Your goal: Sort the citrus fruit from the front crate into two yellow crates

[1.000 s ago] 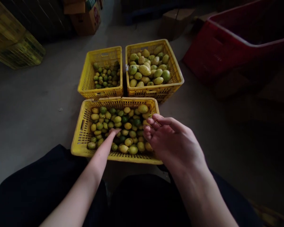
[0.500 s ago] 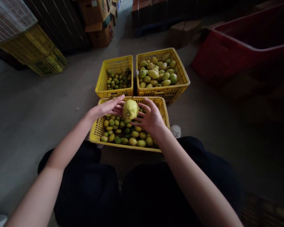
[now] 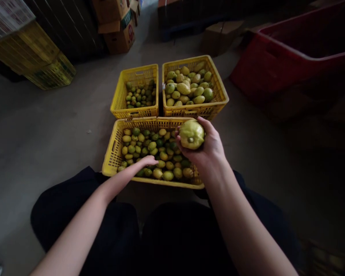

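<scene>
In the head view, the right hand holds a large, bumpy yellow-green fruit, its fingers and thumb curled around the sides, above the right edge of the near yellow crate. The left hand reaches in over that crate's near edge, left of the right hand, and is just over or against the small green and yellow fruits; how its fingers stand, and whether they grip anything, cannot be told. These fruits fill most of the crate's floor, leaving a bare strip along its left end. Beyond the crate's far edge stand two more yellow crates side by side: the far left crate has small, mostly green fruits toward its right and near sides, and the far right crate is heaped with larger yellow-green fruits. A red bin stands on the floor to the right, well apart from the crates.
</scene>
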Motion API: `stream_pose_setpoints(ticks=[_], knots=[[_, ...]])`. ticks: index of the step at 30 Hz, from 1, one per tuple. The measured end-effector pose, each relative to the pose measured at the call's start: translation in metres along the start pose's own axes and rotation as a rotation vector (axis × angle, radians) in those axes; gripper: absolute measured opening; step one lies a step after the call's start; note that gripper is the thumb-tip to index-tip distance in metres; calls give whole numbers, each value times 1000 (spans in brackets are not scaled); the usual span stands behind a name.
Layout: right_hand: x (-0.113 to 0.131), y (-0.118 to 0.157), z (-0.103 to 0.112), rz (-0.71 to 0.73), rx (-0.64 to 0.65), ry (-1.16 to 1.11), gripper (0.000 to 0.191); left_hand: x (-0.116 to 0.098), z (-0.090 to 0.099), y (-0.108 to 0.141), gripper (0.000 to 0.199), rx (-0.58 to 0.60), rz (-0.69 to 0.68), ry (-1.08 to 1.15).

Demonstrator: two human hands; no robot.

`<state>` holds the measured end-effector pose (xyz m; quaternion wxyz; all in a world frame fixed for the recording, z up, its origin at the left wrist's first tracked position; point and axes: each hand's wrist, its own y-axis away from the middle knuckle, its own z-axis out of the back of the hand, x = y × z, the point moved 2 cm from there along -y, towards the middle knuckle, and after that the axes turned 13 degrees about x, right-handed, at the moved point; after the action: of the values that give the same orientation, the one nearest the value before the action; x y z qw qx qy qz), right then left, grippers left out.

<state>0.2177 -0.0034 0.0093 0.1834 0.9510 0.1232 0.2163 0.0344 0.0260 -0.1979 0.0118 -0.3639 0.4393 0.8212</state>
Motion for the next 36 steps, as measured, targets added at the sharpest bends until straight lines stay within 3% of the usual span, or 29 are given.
stream_pose_setpoints(ticks=[2,5,7,10,13,19,22,25,29,33,36], knots=[[2,3,1,-4,-8,-11,14,-9,-8,-22,8,-130,20,-34],[3,8,2,-30,-31,-9,15,-22,-6,-48,31,-466,-79,-180],[5,10,2,-30,-37,0,15,-23,-3,-59,42,-565,-117,-386],[8,13,1,-29,-55,3,15,-10,-4,-62,48,-479,-53,-653],[10,15,0,-33,-117,-20,14,12,-2,-46,47,-431,-19,-763],[-1,13,-3,-14,-122,-42,16,66,13,-12,26,-119,164,-765],[-10,10,-1,-45,-142,-23,17,81,26,-9,19,-79,250,-696],[-16,6,4,-72,-160,-16,16,75,42,-18,21,-164,249,-623],[-17,2,12,-70,-144,-30,14,46,57,-46,37,-302,138,-561],[-12,1,12,-31,-129,-22,15,23,53,-76,47,-333,97,-478],[-11,1,2,5,-92,-31,16,14,43,-83,41,-338,81,-402]])
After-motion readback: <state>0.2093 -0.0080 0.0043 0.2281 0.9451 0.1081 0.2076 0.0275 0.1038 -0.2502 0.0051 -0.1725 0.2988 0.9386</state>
